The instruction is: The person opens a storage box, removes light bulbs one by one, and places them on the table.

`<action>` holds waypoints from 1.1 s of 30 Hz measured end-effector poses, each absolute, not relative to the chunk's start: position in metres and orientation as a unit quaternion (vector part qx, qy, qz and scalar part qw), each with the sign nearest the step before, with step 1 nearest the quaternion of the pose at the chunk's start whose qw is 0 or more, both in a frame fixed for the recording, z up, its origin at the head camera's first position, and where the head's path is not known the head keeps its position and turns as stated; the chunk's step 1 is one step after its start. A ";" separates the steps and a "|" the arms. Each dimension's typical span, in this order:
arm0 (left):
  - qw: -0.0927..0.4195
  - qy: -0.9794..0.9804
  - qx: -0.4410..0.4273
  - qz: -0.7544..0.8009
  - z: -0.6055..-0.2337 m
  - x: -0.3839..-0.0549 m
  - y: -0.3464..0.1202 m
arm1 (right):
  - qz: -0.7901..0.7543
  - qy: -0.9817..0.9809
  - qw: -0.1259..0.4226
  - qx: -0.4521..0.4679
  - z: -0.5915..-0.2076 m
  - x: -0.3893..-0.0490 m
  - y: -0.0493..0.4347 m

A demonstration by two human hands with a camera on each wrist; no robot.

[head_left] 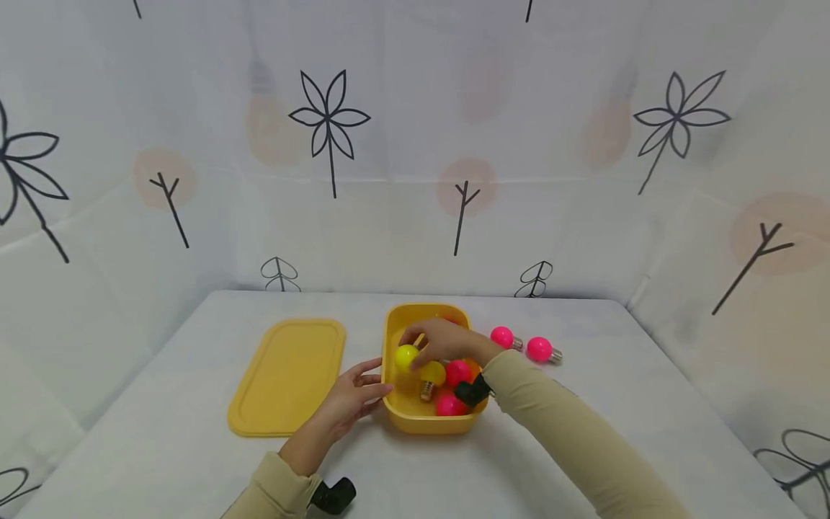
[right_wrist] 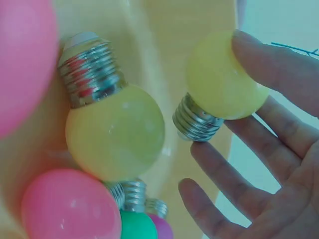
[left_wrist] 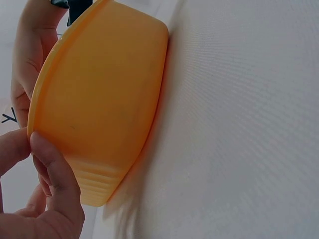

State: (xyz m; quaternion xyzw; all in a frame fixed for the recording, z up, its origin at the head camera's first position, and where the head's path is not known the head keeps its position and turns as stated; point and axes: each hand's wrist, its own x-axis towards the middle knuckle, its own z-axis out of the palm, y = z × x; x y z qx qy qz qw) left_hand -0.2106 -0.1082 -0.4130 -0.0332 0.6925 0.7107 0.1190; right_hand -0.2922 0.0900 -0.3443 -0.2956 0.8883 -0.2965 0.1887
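Observation:
My right hand (head_left: 447,339) reaches into a yellow plastic container (head_left: 424,424) and holds a yellow light bulb (right_wrist: 222,74) by its round globe, thumb on one side and fingers on the other. The metal screw base of that bulb points down and left in the right wrist view. Beside it in the container lies a second yellow bulb (right_wrist: 114,132), along with pink bulbs (head_left: 450,404). A green bulb (right_wrist: 139,225) and a purple bulb (right_wrist: 163,228) show partly behind a pink one. My left hand (head_left: 350,400) pinches the container's left rim.
Two pink bulbs (head_left: 540,349) lie on the white table (head_left: 194,476) to the right of the container. A flat yellow lid (head_left: 285,382) lies to its left. Behind the table hangs a pale cloth (head_left: 402,144) with drawn flowers.

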 end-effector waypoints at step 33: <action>0.114 0.692 -0.040 0.712 -0.414 -0.209 -0.108 | -0.323 0.931 -0.018 -0.170 -0.319 -0.266 0.152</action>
